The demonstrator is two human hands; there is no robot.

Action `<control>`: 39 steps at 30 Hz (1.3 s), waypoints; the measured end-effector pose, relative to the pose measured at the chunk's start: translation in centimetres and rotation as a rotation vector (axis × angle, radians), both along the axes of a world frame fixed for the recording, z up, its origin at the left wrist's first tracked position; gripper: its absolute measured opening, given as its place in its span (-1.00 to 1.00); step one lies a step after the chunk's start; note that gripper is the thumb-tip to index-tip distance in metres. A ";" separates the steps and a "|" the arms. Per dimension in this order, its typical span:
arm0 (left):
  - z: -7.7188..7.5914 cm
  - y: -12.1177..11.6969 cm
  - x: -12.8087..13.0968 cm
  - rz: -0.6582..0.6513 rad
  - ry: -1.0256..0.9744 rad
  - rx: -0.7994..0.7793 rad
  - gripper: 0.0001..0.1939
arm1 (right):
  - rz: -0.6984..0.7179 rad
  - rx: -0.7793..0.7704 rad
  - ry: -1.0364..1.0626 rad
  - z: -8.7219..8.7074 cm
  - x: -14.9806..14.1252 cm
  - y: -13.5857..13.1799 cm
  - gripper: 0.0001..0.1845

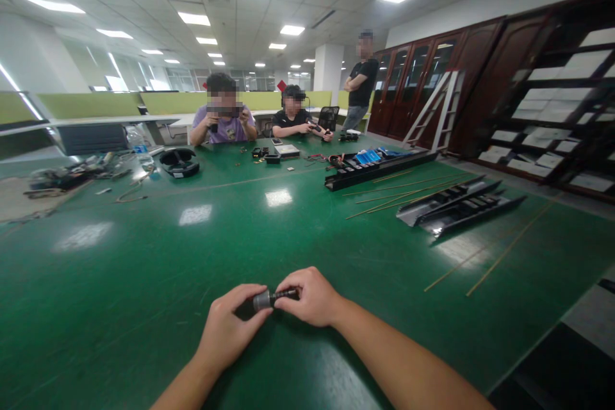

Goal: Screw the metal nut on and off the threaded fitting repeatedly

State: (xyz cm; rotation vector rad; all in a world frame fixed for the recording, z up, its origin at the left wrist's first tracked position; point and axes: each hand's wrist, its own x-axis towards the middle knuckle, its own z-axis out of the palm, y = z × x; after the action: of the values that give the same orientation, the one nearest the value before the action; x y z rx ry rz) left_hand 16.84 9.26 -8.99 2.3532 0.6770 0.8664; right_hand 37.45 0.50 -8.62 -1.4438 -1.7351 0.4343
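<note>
Near the front middle of the green table [158,282], both my hands meet on one small metal part [262,300]. It has a thick grey cylinder at its left end and a thinner, dark ridged shaft at its right, and looks like a drill chuck with a bit, though I cannot be sure. My left hand [233,327] grips the cylinder between thumb and fingers. My right hand [311,298] pinches the shaft, with its fingers curled around it. The part lies roughly level, and fingers hide some of it.
Long black metal channels [461,205] and thin brass-coloured rods [509,250] lie on the right. A black headset [179,163], a water bottle [139,147] and tangled cables [79,173] are at far left. Two people sit across the table; another stands near a stepladder [439,109].
</note>
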 end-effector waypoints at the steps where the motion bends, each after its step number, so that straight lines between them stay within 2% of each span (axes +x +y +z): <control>1: 0.1 0.0 0.0 -0.005 -0.005 0.005 -0.74 | -0.001 0.000 0.004 0.0 0.0 0.0 -0.84; 39: 0.4 0.1 -0.4 0.078 -0.053 0.006 -0.72 | -0.089 0.026 0.025 0.8 0.7 -0.2 -0.85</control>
State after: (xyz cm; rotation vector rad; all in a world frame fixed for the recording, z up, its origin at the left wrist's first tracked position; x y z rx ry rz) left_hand 16.44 9.41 -8.62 2.3139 0.7504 0.9620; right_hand 38.15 0.31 -7.82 -1.4845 -1.6436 0.3792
